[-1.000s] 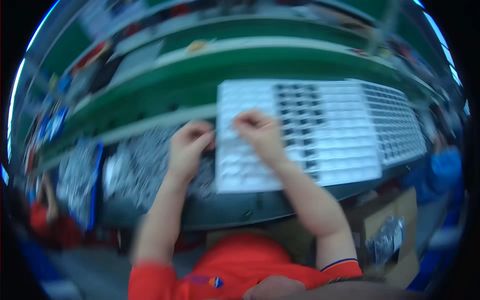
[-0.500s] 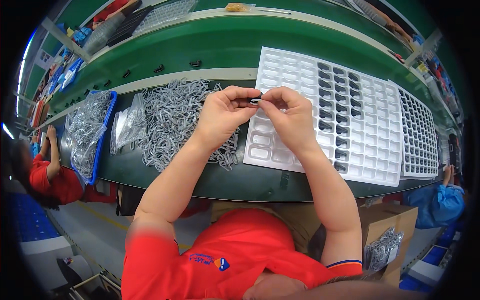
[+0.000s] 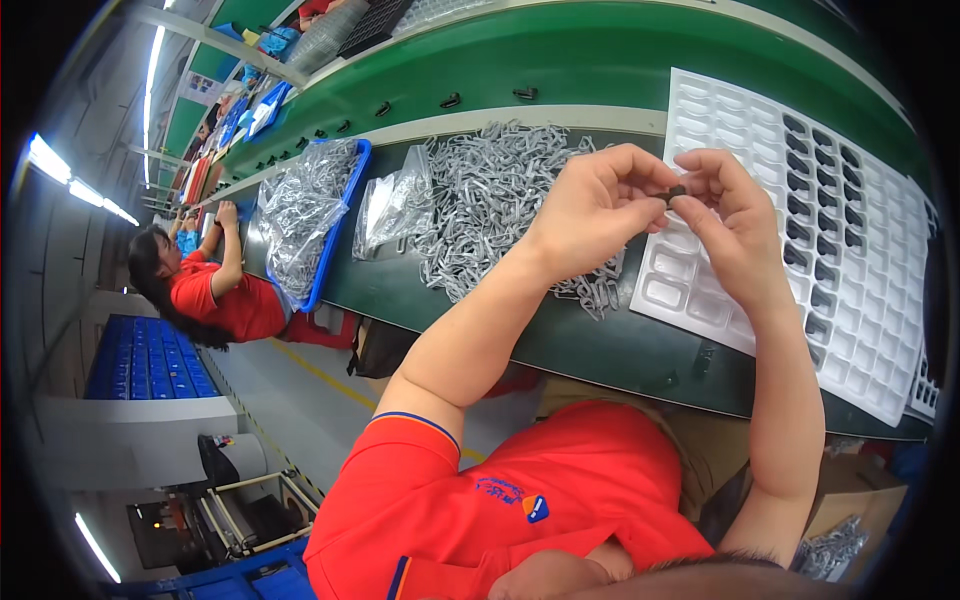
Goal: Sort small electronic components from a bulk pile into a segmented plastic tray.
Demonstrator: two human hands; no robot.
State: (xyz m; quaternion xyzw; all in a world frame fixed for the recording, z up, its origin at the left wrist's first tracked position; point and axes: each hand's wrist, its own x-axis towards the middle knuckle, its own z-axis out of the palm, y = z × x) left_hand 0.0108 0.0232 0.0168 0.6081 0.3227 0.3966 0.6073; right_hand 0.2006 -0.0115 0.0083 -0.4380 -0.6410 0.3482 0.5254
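- Two hands are meeting above the green workbench (image 3: 600, 350) in the head view, fingertips pinched together on one small dark part (image 3: 677, 190).
- Left hand (image 3: 598, 208) is curling its fingers and thumb closed, gripping the left end of the small dark part.
- Right hand (image 3: 735, 225) is closing its thumb and forefinger on the other end of that part, with its remaining fingers bent loosely.
- Held part is hovering over the left edge of a white moulded tray (image 3: 800, 230), which is lying on the right half of the workbench and reaching almost to its near edge.
- Several tray pockets toward the far right are holding dark pieces, while the nearer pockets are showing white.
- Under the left wrist, a heap of grey metal clips (image 3: 490, 210) is spreading across the middle of the workbench.
- Beside the heap, a clear plastic bag (image 3: 390, 205) is lying, and a blue bin (image 3: 310, 225) of bagged clips is sitting at the left end.
- Another person in a red shirt (image 3: 215, 290) is sitting beyond that left end.
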